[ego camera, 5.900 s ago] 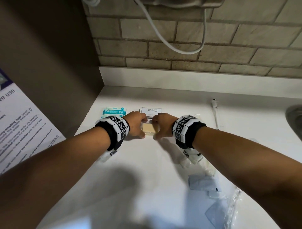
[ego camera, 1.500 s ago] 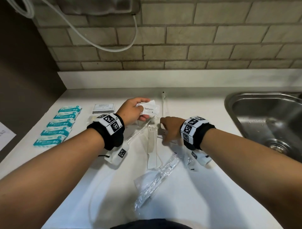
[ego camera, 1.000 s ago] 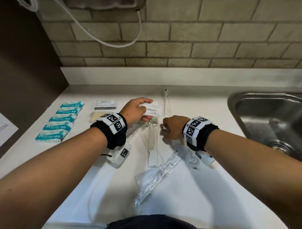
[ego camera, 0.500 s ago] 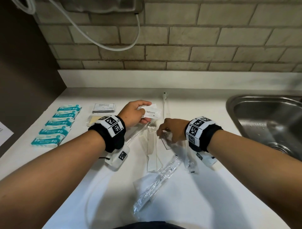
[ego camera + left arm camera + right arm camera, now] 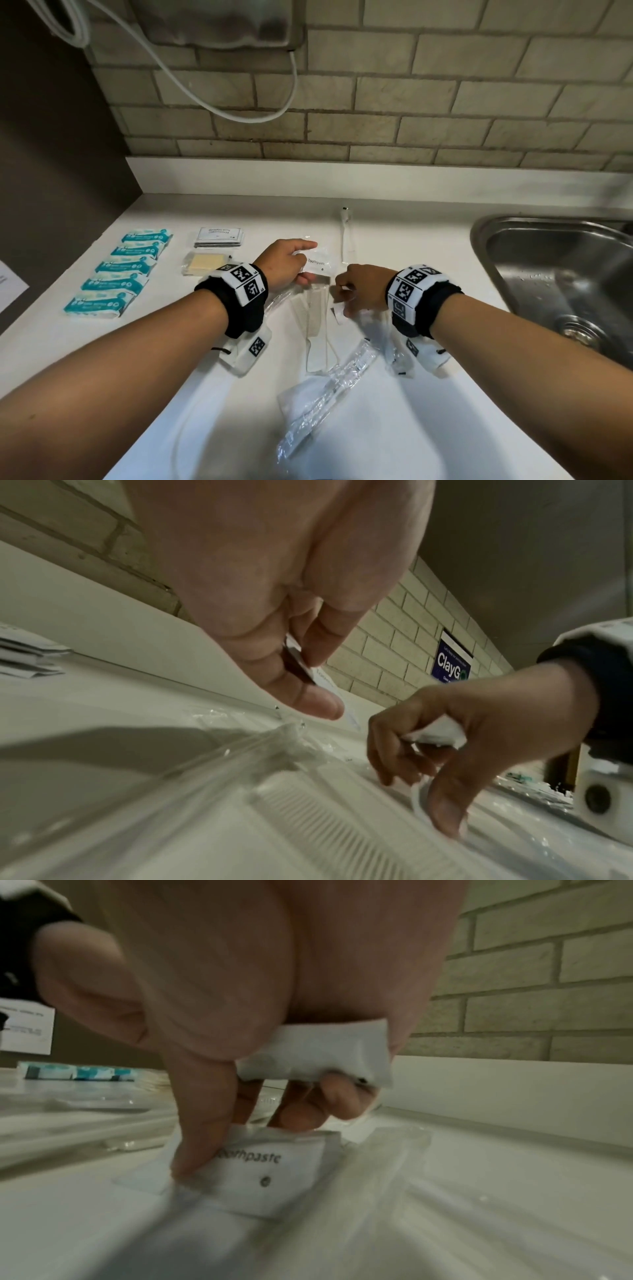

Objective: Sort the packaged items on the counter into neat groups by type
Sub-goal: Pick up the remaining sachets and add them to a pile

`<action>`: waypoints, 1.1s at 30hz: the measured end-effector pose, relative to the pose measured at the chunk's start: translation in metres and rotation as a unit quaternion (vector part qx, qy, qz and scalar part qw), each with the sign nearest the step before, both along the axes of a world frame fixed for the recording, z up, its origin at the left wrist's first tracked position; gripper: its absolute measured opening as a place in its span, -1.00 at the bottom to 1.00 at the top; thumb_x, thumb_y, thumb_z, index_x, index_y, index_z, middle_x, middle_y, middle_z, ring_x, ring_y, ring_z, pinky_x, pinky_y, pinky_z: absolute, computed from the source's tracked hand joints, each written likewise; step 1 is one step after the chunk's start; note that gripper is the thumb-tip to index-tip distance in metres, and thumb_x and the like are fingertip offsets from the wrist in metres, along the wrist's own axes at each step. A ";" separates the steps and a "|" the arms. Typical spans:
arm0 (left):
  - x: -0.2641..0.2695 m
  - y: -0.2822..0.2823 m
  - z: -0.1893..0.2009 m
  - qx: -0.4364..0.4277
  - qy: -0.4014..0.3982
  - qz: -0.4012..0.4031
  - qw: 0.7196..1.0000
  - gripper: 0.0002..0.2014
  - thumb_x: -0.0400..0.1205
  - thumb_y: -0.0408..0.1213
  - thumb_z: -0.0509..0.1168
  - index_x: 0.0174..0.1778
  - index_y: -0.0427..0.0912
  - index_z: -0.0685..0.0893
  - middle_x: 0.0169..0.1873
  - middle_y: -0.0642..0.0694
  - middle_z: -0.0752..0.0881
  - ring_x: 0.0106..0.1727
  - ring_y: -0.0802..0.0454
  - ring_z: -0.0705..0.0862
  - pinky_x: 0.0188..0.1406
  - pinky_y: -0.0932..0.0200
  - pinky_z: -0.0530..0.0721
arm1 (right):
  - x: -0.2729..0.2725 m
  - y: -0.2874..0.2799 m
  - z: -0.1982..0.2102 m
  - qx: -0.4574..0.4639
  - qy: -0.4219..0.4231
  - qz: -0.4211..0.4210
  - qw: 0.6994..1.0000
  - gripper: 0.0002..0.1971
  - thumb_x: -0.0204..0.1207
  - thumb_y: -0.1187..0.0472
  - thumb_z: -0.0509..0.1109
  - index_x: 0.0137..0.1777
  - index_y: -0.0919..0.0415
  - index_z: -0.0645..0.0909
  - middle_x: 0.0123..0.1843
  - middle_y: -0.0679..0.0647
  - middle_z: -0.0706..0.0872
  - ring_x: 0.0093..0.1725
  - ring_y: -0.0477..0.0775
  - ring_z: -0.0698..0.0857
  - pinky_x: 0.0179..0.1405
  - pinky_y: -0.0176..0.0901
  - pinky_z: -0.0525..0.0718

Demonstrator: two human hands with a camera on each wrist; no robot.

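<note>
At the left of the white counter (image 5: 428, 428), five teal-and-white packets (image 5: 118, 272) lie in a column. Just to their right, a stack of shampoo-with-conditioner sachets (image 5: 219, 236) sits behind a wrapped bar of soap (image 5: 205, 263). These groups appear finished; leave them undisturbed.

The left hand (image 5: 286, 262) pinches a white toothpaste sachet (image 5: 317, 265) between thumb and fingers, clear of the surface. Maintain this pinch and keep the sachet flat so that further sachets can be stacked against it.

Below and between the hands, a white comb in a clear sleeve (image 5: 317, 329) lies lengthwise, with a toothbrush in crinkled clear wrap (image 5: 329, 387) lying diagonally nearer the viewer. A further toothbrush (image 5: 346, 233) lies toward the backsplash.

The right hand (image 5: 274, 993) is curled. It keeps one white sachet (image 5: 318, 1053) tucked against the palm under the curled outer fingers, while thumb and forefinger close on a second toothpaste sachet (image 5: 274, 1175) resting on the counter over clear wrapping.

Probable step: collect loose toothpaste sachets. Recommended method:
1. Grip the sachet by its edge only, not the plastic beneath.
2. Lift straight up to avoid dragging the comb sleeve.
3. Merge all sachets into one squared stack in free space right of the soap.

The steel sink (image 5: 548, 274) lies at far right; keep the packets away from its rim.
</note>
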State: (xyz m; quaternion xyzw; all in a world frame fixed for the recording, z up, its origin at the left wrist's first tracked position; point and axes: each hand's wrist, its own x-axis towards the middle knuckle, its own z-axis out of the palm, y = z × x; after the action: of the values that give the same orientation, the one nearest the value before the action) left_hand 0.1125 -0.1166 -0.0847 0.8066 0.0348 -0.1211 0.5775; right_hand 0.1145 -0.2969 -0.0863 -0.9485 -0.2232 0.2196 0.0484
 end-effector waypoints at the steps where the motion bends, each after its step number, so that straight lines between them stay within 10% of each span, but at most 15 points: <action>1: -0.001 0.000 -0.001 -0.005 0.010 -0.001 1.000 -0.52 0.65 -0.56 0.04 0.43 -0.13 0.59 -0.21 -0.33 0.78 -0.21 -0.27 0.78 0.15 -0.24 0.73 | -0.001 -0.001 0.003 0.021 0.007 0.001 1.000 -0.78 0.45 0.17 0.50 -0.29 -0.04 0.50 -0.20 -0.13 0.58 -0.07 0.06 0.61 -0.16 -0.22 0.51; 10: -0.021 0.000 0.006 -0.048 0.039 -0.019 0.998 -0.57 0.59 -0.59 -0.02 0.17 -0.28 0.69 -0.35 -0.26 0.83 -0.40 -0.13 0.79 -0.19 -0.08 0.67 | 0.003 0.008 0.048 0.233 -0.074 -0.028 0.969 -0.86 0.48 0.20 0.48 -0.08 0.08 0.55 -0.12 0.02 0.69 -0.32 -0.10 0.52 -0.35 -0.33 0.45; 16: -0.024 0.003 0.017 -0.103 0.054 -0.058 0.992 -0.75 0.50 -0.42 0.10 -0.27 -0.35 0.70 -0.31 -0.48 0.69 -0.31 -0.39 0.74 -0.04 -0.42 0.65 | 0.004 0.022 0.047 0.242 -0.064 -0.046 0.967 -0.73 0.41 0.16 0.57 0.01 0.14 0.56 -0.08 0.08 0.72 -0.24 -0.01 0.57 -0.30 -0.25 0.50; 24: -0.023 0.007 0.013 -0.077 0.030 -0.025 0.996 -0.73 0.72 -0.51 0.06 0.18 -0.35 0.64 -0.64 0.08 0.63 -0.46 -0.05 0.75 -0.24 0.10 0.80 | -0.005 0.035 0.037 0.255 -0.056 -0.046 0.964 -0.45 0.38 0.27 0.49 0.20 0.24 0.20 -0.23 0.10 0.50 -0.30 0.07 0.51 -0.43 -0.16 0.46; 33: -0.022 0.024 0.018 -0.102 0.022 0.019 0.994 -0.64 0.70 -0.59 -0.04 0.20 -0.28 0.62 -0.48 -0.13 0.70 -0.43 -0.13 0.79 -0.32 0.09 0.80 | -0.002 0.038 0.040 0.233 -0.084 -0.024 0.968 -0.52 0.38 0.27 0.59 0.25 0.21 0.50 0.08 0.04 0.40 -0.04 0.03 0.51 -0.04 -0.25 0.50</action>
State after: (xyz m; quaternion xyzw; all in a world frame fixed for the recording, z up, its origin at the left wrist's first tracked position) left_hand 0.0903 -0.0931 -0.0669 0.7400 0.0502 -0.1310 0.6578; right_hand 0.1127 -0.2586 -0.0461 -0.9311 -0.2490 0.0794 0.2546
